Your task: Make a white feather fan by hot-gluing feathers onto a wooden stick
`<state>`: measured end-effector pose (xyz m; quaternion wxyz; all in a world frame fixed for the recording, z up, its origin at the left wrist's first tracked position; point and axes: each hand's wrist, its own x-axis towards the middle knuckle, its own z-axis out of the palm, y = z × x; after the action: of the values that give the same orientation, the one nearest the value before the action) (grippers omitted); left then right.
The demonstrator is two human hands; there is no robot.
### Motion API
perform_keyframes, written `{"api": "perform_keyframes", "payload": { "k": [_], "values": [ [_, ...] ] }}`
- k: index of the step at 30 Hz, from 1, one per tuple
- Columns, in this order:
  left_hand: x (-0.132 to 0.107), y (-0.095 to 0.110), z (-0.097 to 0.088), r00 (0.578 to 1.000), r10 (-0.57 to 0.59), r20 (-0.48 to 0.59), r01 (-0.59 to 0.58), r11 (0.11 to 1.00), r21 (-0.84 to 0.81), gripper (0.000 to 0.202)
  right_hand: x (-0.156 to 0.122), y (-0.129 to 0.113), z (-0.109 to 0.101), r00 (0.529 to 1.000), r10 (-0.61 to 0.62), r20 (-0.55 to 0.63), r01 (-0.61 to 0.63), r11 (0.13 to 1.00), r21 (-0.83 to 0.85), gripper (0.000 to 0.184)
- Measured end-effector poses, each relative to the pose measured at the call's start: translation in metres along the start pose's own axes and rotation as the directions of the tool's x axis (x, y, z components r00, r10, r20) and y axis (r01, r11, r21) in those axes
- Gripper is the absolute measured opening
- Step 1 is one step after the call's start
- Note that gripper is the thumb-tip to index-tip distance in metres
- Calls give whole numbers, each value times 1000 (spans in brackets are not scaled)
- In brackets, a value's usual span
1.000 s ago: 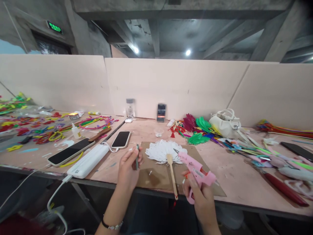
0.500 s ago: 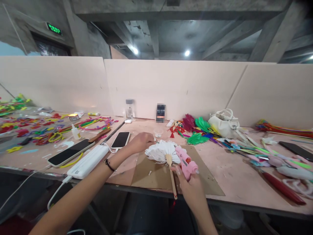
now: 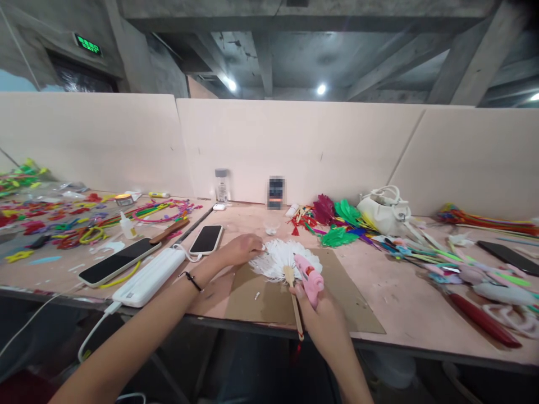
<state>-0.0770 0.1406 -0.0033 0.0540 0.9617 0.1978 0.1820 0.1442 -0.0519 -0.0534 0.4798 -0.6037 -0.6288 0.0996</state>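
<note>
A white feather fan [image 3: 275, 261] with a wooden handle [image 3: 297, 314] and a red tassel lies over a brown board [image 3: 248, 303]. At its upper left edge, my left hand [image 3: 244, 248] has its fingers pressed together on the feathers; the fingertips are partly hidden. My right hand [image 3: 318, 308] is closed around a pink hot glue gun [image 3: 310, 280], whose nozzle end reaches over the feathers just above the handle's top. The fingers of that hand also touch the handle.
Left are a white power bank [image 3: 149, 278], two phones and a glue bottle [image 3: 127, 225]. Coloured feathers [image 3: 339, 235] and a white handbag [image 3: 384, 213] sit at back right. A red-handled tool [image 3: 484, 320] lies right. A small clear dish [image 3: 272, 229] stands behind the fan.
The glue gun has moved slightly left, its nozzle now further over the feathers. My left hand has lowered a little onto the fan's left edge. The fan has turned slightly and looks more spread.
</note>
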Motion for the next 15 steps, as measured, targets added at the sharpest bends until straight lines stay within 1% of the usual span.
{"api": "perform_keyframes", "payload": {
  "k": [6, 15],
  "values": [
    [-1, -2, 4, 1000, 7, 10, -7, 1000, 18, 28, -1, -1, -1, 1000, 20, -19, -20, 1000, -1, 40],
    [-3, -6, 12, 1000, -5, -14, 6, 998, 55, 26, -2, 3, 1, 1000, 15, -13, -15, 999, -36, 41]
  ]
}}
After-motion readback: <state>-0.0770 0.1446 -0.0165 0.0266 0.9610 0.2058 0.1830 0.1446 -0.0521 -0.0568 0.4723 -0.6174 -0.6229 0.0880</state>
